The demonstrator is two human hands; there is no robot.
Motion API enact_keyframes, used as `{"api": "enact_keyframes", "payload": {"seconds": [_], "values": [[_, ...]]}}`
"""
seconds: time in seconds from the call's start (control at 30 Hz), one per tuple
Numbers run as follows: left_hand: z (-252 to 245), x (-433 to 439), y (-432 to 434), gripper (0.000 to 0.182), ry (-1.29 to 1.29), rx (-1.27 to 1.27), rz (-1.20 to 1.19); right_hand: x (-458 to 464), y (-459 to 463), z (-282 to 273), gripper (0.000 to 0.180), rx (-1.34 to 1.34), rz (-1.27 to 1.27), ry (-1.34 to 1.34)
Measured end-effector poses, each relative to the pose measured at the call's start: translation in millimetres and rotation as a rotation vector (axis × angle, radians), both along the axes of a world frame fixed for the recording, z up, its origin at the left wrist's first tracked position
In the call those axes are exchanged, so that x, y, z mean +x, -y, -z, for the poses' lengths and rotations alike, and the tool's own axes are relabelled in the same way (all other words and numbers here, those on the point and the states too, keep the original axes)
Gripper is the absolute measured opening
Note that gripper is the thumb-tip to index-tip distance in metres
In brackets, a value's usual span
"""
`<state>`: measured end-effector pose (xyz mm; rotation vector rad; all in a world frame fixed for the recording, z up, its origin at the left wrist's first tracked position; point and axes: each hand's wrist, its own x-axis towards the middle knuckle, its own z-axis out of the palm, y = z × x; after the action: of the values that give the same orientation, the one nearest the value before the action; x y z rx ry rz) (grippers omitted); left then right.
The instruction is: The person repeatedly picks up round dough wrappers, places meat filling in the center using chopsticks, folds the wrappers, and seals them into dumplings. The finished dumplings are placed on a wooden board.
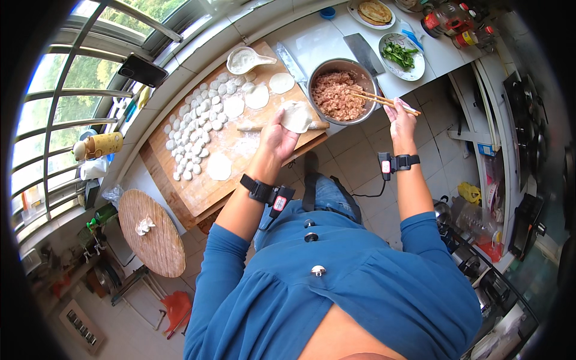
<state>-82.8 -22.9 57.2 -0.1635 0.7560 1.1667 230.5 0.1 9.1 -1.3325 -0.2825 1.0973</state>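
On the palm and fingers of my left hand (pixel 278 140) lies a round dough wrapper (pixel 296 117), held above the wooden board (pixel 243 148). My right hand (pixel 402 120) grips a pair of chopsticks (pixel 381 99), whose tips reach into minced meat filling (pixel 337 95) in a metal pot (pixel 372 81). Behind the left hand a rolling pin (pixel 252 127) lies on the board, partly covered by hand and wrapper. Several rolled wrappers (pixel 257 97) rest flat there, one of them (pixel 219 166) nearer the front. Many small dough pieces (pixel 193 130) sit on the board's left half.
A flour scoop (pixel 241 60) stands at the board's back edge. Near the pot lie a knife (pixel 290 63) and a cleaver (pixel 363 53). Farther right are a plate of chopped greens (pixel 400 56), a plate of flatbread (pixel 372 13) and bottles (pixel 450 20). A round woven tray (pixel 153 234) is at left.
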Motion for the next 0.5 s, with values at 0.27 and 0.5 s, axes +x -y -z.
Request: {"api": "enact_keyframes", "payload": {"seconds": [0.27,0.5], "values": [[21,53,-47,0.040,0.001,-0.043,0.044,-3,17,-50,0.020,0.130,-0.034,-0.102],[-6,85,-66,0.042,0.202,0.027,0.095,-21,33,-86,0.010,0.312,-0.104,-0.031]]}}
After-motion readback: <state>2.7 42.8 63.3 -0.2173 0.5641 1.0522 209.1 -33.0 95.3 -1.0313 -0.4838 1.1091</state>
